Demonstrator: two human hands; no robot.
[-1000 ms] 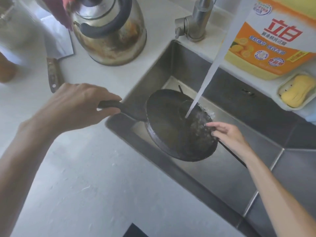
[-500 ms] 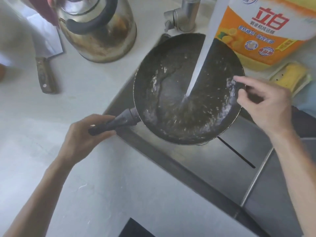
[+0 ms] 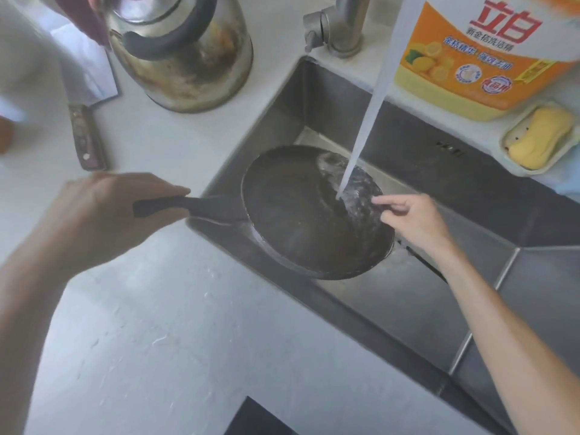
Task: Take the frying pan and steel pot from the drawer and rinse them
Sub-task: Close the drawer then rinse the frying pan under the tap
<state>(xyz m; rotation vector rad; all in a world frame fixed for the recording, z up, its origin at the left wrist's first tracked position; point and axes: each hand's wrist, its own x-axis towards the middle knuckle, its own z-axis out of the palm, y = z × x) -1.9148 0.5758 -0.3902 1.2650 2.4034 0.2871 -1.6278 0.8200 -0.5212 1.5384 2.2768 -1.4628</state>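
A dark frying pan [image 3: 301, 221] hangs tilted over the steel sink [image 3: 386, 296], under a stream of water [image 3: 367, 120] that hits its far right side. My left hand [image 3: 103, 215] grips the pan's black handle [image 3: 188, 207] above the counter edge. My right hand [image 3: 411, 215] reaches in from the right, its fingers touching the pan's wet inner surface near the rim where the water lands. No steel pot from the drawer is in view.
A stained steel kettle [image 3: 185, 58] stands on the white counter [image 3: 157, 324] at the back left, with a cleaver [image 3: 88, 120] beside it. The tap base [image 3: 342, 29], an orange detergent jug [image 3: 480, 54] and a soap dish with yellow soap [image 3: 539, 136] sit behind the sink.
The pan has dropped from a raised, level position back down into the sink and tilted. My right hand followed it down and now rubs the inside near the stream.
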